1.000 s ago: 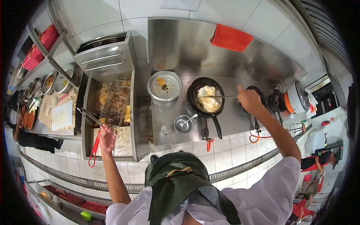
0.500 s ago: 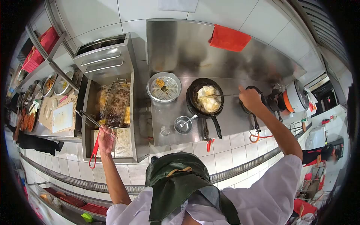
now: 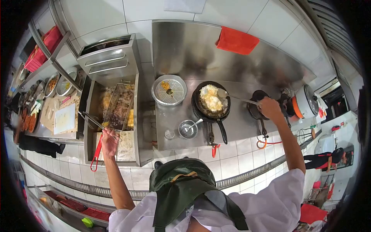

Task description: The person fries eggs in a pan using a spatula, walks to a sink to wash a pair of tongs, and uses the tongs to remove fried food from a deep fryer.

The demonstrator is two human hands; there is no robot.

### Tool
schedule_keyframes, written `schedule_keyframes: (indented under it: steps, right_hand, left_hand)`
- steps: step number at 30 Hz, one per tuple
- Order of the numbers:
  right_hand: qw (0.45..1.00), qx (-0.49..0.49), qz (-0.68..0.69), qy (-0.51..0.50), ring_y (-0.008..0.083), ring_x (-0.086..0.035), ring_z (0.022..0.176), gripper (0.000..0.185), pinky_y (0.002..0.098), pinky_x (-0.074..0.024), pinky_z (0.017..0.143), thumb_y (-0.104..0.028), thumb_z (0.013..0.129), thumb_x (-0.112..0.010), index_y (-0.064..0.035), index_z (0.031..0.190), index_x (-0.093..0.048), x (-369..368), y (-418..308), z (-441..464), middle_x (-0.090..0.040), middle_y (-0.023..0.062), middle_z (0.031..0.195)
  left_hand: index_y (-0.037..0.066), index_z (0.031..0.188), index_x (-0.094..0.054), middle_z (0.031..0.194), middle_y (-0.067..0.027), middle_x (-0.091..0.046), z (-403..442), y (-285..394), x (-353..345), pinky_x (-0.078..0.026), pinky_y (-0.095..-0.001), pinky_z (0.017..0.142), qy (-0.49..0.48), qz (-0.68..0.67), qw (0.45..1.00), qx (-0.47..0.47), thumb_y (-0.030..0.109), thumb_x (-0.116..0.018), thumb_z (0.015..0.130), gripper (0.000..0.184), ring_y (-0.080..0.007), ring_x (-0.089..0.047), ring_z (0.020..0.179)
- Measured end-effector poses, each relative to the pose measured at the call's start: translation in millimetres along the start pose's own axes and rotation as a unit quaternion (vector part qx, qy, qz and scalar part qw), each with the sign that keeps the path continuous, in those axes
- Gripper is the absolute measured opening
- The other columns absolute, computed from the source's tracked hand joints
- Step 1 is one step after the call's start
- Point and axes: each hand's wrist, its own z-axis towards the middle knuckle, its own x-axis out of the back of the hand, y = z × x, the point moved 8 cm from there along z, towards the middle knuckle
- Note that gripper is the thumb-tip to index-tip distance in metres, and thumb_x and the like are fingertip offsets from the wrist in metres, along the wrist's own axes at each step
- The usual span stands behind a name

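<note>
My right hand (image 3: 271,108) is closed on the handle of a metal spatula (image 3: 240,99), whose blade rests at the right side of the eggs (image 3: 211,99) in the black frying pan (image 3: 222,130). The eggs look white with yellow patches. At the fryer, my left hand (image 3: 109,141) is wrapped round red-handled tongs (image 3: 97,151), which point up and left over the fryer's edge. A wire basket (image 3: 119,106) sits in the bubbling oil right above that hand.
A perforated metal tray (image 3: 169,90) with food bits lies left of the pan. Below it stand a metal bowl (image 3: 188,129) with a spoon and a small glass (image 3: 169,134). A pot (image 3: 305,100) is at the right. A person (image 3: 328,159) stands far right.
My right hand has moved right and slightly down with the spatula, whose blade has shifted from mid-egg to the right side. The eggs sit a little higher and left. My left hand stays put.
</note>
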Motion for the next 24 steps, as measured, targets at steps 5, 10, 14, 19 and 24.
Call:
schedule_keyframes:
  steps: [5,10,14,19,24]
  right_hand:
    - [0.982,-0.010,0.174,-0.066,0.0321,-0.064,0.075,0.017,0.0415,-0.0504,0.067,-0.019,0.079,-0.060,-0.0058,0.086,-0.070,-103.6,62.5,12.3,-0.064,0.0180,0.085]
    - [0.845,-0.104,0.478,-0.215,0.0108,-0.051,0.052,0.019,0.0284,-0.0410,0.050,-0.018,0.084,-0.060,-0.0012,0.085,-0.069,-156.4,58.8,4.0,-0.058,0.0029,0.059]
    - [0.751,-0.164,0.590,-0.246,0.0064,-0.041,0.042,0.018,0.0251,-0.0320,0.037,-0.018,0.086,-0.060,-0.0030,0.090,-0.068,-213.9,44.1,-3.3,-0.058,-0.0003,0.060]
    - [0.724,-0.112,0.637,-0.239,0.0052,-0.039,0.041,0.023,0.0238,-0.0286,0.035,-0.022,0.087,-0.062,-0.0027,0.097,-0.068,-245.2,15.2,-8.5,-0.055,-0.0013,0.061]
    - [0.625,-0.148,0.719,-0.265,0.0047,-0.035,0.042,0.025,0.0223,-0.0251,0.035,-0.020,0.089,-0.061,-0.0037,0.107,-0.064,-290.2,-16.9,-24.8,-0.054,-0.0023,0.067]
  left_hand:
    - [0.016,0.104,-0.048,0.086,0.0058,-0.051,-5.0,-2.4,-6.8,-0.046,-0.0318,0.081,0.002,0.012,1.000,-0.008,0.032,-0.046,0.096,0.019,-0.0077,-0.052,0.078]
    - [0.016,0.103,-0.049,0.086,0.0063,-0.051,-15.1,-1.6,-26.0,-0.046,-0.0314,0.081,-0.004,0.033,0.999,-0.017,0.031,-0.047,0.096,0.017,-0.0072,-0.053,0.078]
    - [0.015,0.103,-0.049,0.085,0.0066,-0.051,-21.3,0.9,-32.8,-0.047,-0.0326,0.081,0.008,0.025,0.999,-0.041,0.029,-0.050,0.095,0.016,-0.0069,-0.053,0.080]
    - [0.015,0.104,-0.049,0.088,0.0056,-0.053,-29.8,5.4,-40.3,-0.046,-0.0329,0.080,-0.002,0.035,0.998,-0.057,0.031,-0.041,0.098,0.018,-0.0078,-0.055,0.082]
    - [0.014,0.106,-0.047,0.090,0.0042,-0.053,-31.4,3.7,-40.8,-0.046,-0.0340,0.083,-0.010,0.010,0.997,-0.073,0.030,-0.042,0.098,0.019,-0.0085,-0.055,0.082]
